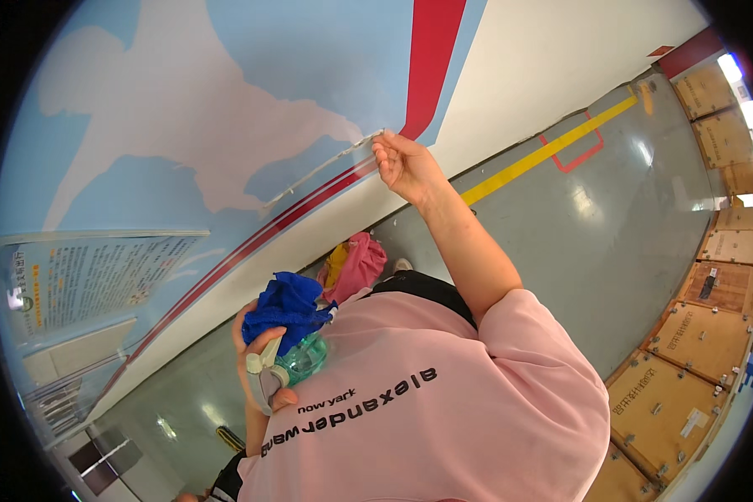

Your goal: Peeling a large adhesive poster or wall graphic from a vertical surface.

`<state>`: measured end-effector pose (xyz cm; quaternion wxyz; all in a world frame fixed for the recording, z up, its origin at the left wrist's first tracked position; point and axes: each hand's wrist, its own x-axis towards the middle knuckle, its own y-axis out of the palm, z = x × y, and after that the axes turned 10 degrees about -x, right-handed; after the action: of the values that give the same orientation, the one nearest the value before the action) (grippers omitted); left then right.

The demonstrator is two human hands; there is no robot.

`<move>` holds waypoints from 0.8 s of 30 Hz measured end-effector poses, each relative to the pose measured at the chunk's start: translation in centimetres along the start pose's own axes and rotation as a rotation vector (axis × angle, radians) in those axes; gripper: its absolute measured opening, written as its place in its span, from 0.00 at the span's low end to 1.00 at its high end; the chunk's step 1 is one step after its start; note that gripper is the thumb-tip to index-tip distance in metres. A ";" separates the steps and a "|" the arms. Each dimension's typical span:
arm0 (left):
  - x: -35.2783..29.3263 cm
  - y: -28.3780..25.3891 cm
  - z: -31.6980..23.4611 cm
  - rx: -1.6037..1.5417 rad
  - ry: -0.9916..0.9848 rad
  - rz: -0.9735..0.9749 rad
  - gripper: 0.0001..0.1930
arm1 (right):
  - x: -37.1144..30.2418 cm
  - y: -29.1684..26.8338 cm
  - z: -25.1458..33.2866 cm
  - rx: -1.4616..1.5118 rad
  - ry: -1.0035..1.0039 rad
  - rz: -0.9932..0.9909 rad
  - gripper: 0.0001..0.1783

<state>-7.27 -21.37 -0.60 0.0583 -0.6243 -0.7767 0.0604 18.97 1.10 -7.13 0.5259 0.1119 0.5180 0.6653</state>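
Note:
My right hand (pixel 407 170) is raised against the painted wall, its fingertips pinched at the upper right end of a thin white strip (pixel 322 166). The strip slants down leftward across the blue paint; how much of it sticks to the wall I cannot tell. Lower left, in front of my pink shirt, my left hand (pixel 263 339) grips a spray bottle (pixel 305 358) with a clear green body and a pale trigger head. A bunched blue cloth (pixel 286 308) is held in the same hand, above the bottle.
A pink cloth-like bundle (pixel 361 266) with a yellow piece (pixel 336 264) beside it shows low by the wall. A printed board (pixel 100 280) hangs at left. Wooden crates (pixel 699 339) line the right side. A yellow stripe (pixel 544 154) runs along the grey floor (pixel 560 251).

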 end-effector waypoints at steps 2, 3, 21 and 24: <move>0.0 -0.2 0.4 0.032 -0.009 0.002 0.35 | 0.3 -0.3 -0.2 0.024 -0.013 0.018 0.06; 0.0 -0.2 0.5 -0.004 -0.044 -0.020 0.36 | 0.4 -0.3 -0.3 0.023 -0.013 0.018 0.06; -0.4 -6.3 6.9 -0.142 -0.103 0.001 0.35 | 0.8 -0.5 -0.4 0.047 -0.027 0.053 0.06; -0.5 -6.5 7.3 -0.221 -0.294 0.001 0.35 | 1.1 -0.8 -0.5 0.043 -0.024 0.064 0.06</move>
<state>-14.66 -23.42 -6.74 -0.1248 -0.6117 -0.7784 0.0651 18.65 1.68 -8.45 0.5081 0.1478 0.5221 0.6689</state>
